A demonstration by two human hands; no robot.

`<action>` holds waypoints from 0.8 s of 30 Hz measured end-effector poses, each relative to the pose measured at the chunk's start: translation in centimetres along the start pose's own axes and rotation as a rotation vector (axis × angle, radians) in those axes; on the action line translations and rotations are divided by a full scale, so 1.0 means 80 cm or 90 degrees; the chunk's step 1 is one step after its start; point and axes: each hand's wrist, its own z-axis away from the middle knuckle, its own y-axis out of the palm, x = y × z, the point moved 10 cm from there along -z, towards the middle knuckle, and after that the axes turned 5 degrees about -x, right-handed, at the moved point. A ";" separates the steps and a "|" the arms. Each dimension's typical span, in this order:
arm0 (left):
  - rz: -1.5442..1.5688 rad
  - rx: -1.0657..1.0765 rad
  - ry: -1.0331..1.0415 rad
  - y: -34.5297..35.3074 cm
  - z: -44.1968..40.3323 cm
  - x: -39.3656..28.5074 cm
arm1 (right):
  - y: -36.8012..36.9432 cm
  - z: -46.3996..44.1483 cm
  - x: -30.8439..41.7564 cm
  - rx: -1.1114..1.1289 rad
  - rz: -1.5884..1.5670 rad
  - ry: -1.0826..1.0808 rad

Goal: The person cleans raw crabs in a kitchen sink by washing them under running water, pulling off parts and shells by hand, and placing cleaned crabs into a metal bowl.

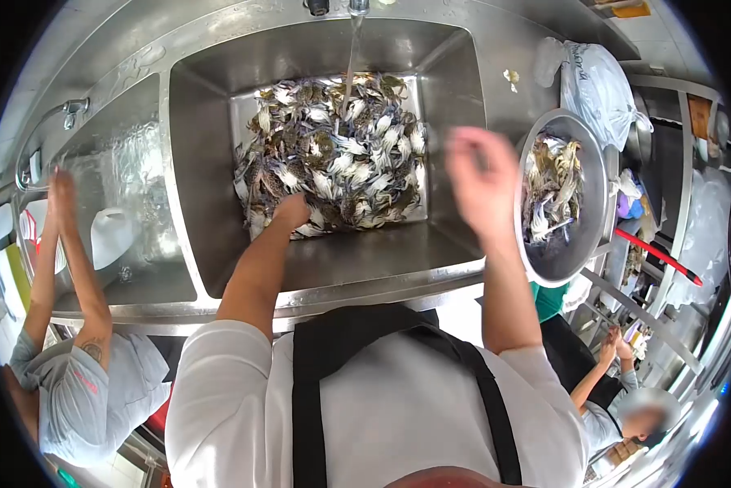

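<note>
Many crabs (349,163) lie heaped in the deep metal sink (455,195), and water (352,65) runs onto them from a tap above. My left hand (294,210) reaches down to the lower left of the heap; its fingers are partly hidden and whatever it grips cannot be made out. Raised over the right edge of the sink, my right hand (483,175) is blurred, its thumb and fingers apart with nothing visible between them. Just right of it stands a metal bowl (591,220) holding crab pieces (554,187).
At the left, a co-worker's hands (61,191) are together over a second basin (150,252) with a white jug (112,237). Another person (605,407) stands at the lower right. A plastic bag (597,89) lies behind the bowl; a red-handled tool (654,254) is right of it.
</note>
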 end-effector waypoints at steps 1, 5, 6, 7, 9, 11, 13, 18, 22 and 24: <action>0.019 -0.018 -0.013 -0.005 -0.002 -0.002 | 0.069 0.011 -0.030 0.112 -0.060 0.095; 0.085 -0.145 0.009 -0.073 -0.002 -0.082 | 0.262 0.069 -0.182 0.417 0.123 0.154; 0.056 -0.184 0.046 -0.077 -0.023 -0.101 | 0.287 0.086 -0.212 0.468 0.177 0.050; 0.030 -0.217 0.081 -0.068 -0.045 -0.116 | 0.301 0.109 -0.247 0.512 0.210 0.066; 0.014 -0.279 0.155 -0.066 -0.068 -0.152 | 0.293 0.131 -0.271 0.562 0.235 0.152; -0.015 -0.247 0.072 -0.063 -0.086 -0.162 | 0.290 0.138 -0.307 0.473 0.131 0.164; -0.164 -0.263 0.105 -0.047 -0.097 -0.176 | 0.275 0.116 -0.316 0.457 0.197 0.238; -0.136 -0.197 0.112 -0.048 -0.096 -0.170 | 0.301 0.054 -0.381 0.440 0.305 0.237; -0.096 -0.169 0.120 -0.063 -0.073 -0.159 | 0.338 0.034 -0.434 0.330 0.318 0.335; 0.022 -0.079 0.041 -0.092 -0.041 -0.144 | 0.357 0.035 -0.454 0.324 0.363 0.327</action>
